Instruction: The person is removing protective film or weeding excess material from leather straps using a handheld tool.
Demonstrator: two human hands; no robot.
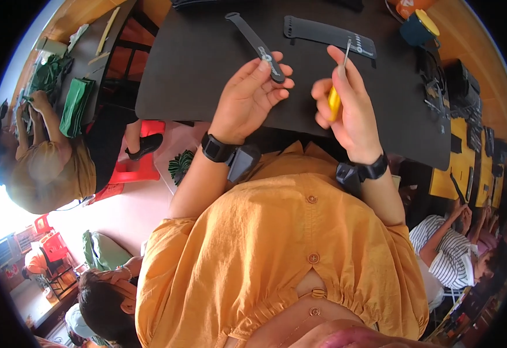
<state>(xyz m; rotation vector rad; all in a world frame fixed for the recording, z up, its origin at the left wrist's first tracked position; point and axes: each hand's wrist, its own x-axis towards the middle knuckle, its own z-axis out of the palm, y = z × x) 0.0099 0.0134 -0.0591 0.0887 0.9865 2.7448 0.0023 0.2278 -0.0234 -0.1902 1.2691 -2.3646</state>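
Over the near part of the dark table (pixel 207 75), my left hand (pixel 247 95) pinches a narrow black strap (pixel 250 40) near its printed end. The strap slants away to the far left and has a hole at its far tip. My right hand (pixel 349 110), closed, grips a tool with a yellow handle (pixel 334 104). Its thin metal shaft points up and away; I cannot tell the exact kind of tip. Just beyond the right fingertips lies a wide flat black strip (pixel 317 31) with a row of small slots at its right end.
A dark mug with yellow on top (pixel 419 28) stands at the far right. Black straps and cords (pixel 434 93) lie along the right edge. People work at side tables; on the left is a folded green piece (pixel 77 107), on the right a yellow work surface (pixel 442 180).
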